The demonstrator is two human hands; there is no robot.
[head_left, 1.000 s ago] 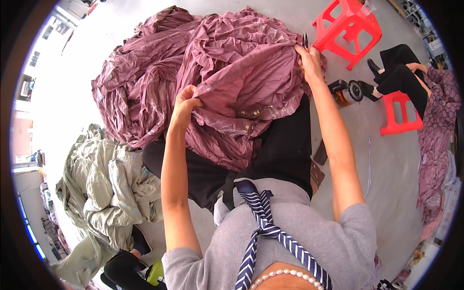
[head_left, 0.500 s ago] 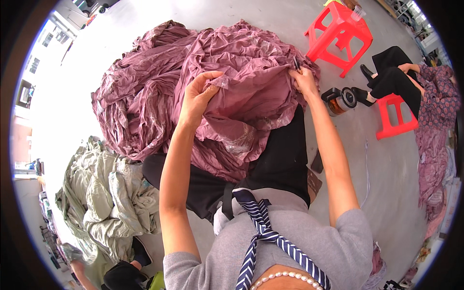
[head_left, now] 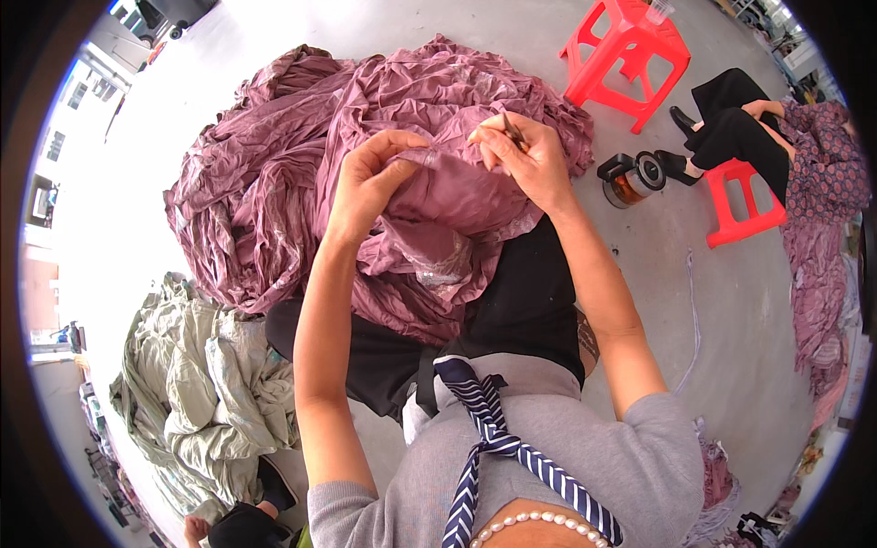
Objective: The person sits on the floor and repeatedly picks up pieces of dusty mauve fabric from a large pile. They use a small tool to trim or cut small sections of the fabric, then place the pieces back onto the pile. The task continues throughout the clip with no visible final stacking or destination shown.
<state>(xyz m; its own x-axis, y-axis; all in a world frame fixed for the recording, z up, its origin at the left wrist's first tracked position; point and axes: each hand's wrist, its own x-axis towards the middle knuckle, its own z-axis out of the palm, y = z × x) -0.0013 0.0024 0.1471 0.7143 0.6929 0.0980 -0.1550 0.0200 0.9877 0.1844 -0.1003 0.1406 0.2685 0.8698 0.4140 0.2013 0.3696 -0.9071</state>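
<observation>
A big heap of crumpled mauve fabric [head_left: 265,183] with pale patterned patches lies over my lap and the floor ahead. My left hand [head_left: 379,178] is closed, pinching an edge of this fabric between thumb and fingers. Close beside it, my right hand [head_left: 525,160] is closed too, its fingertips at the same stretch of cloth. A small dark, pointed tool [head_left: 514,133] sticks up from the right hand; its exact kind is partly hidden by the fingers. Between both hands the cloth hangs loosely.
Pale green fabric [head_left: 196,384] is piled at the left, with another person's hand [head_left: 195,528] below it. Right of the heap stand a red stool [head_left: 630,59] and a glass pot [head_left: 628,183] with a black handle. Farther right, a person sits on another red stool [head_left: 744,205].
My right hand has moved left, from the right side of the cloth to near my left hand. The left hand keeps its pinch, and the cloth between them has slackened.
</observation>
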